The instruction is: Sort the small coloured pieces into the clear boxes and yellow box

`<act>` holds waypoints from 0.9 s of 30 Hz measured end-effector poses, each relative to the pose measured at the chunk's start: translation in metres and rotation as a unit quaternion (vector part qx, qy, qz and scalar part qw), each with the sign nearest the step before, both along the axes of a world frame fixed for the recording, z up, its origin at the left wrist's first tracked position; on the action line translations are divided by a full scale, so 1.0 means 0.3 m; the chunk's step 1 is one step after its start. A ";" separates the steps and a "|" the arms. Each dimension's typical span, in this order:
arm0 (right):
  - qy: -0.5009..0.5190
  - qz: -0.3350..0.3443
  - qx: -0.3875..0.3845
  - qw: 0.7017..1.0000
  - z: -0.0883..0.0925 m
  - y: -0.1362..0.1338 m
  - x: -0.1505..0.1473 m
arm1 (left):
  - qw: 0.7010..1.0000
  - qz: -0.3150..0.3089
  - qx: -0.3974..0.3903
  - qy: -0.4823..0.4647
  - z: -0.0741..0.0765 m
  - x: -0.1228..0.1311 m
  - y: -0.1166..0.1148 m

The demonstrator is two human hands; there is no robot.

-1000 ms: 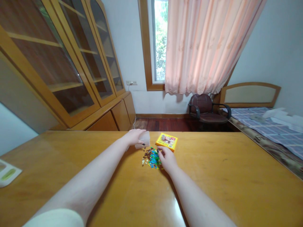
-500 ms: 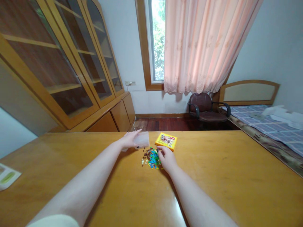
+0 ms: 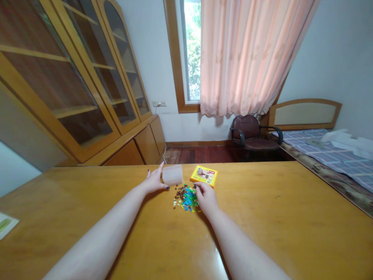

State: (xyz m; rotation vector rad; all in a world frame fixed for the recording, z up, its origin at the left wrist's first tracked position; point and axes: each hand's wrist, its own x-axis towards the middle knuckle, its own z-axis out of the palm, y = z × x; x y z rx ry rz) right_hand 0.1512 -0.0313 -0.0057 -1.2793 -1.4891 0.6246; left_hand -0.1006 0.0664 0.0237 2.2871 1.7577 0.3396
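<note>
A pile of small coloured pieces (image 3: 188, 198), mostly blue, green and brown, lies on the wooden table (image 3: 163, 241). My left hand (image 3: 153, 182) is spread, thumb and fingers apart, at the left side of a translucent, whitish flat plastic piece (image 3: 172, 174). Whether it touches that plastic I cannot tell. At the pile's right edge, my right hand (image 3: 206, 198) has its thumb and fingertips pressed together; anything between them is too small to make out. Just beyond this hand lies a yellow box (image 3: 204, 175) with printed pictures.
A white and green item (image 3: 7, 225) sits at the table's left edge. Beyond the far edge stand a brown armchair (image 3: 249, 132) and a wooden cabinet (image 3: 128, 155). To the right is a bed with a checked cover (image 3: 314, 149).
My left hand has shifted left off the translucent plastic and spread its fingers wider, leaving more of it showing. The right hand stays at the pile's edge. The view has turned slightly.
</note>
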 end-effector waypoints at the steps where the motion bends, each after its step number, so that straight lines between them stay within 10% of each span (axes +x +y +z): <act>1: 0.001 -0.002 -0.001 1.000 -0.001 0.001 0.000 | 1.000 0.000 -0.001 -0.014 0.000 0.009 0.001; 11: -0.134 -0.153 0.036 0.978 -0.001 0.015 0.026 | 0.974 -0.061 -0.039 -0.216 -0.002 0.031 0.010; 15: -0.256 -0.244 -0.072 0.933 -0.004 0.014 0.020 | 0.975 -0.053 -0.037 -0.212 0.019 0.035 0.001; 27: -0.294 -0.082 -0.144 0.941 -0.025 0.024 0.014 | 0.962 -0.107 -0.014 -0.250 0.085 0.195 0.042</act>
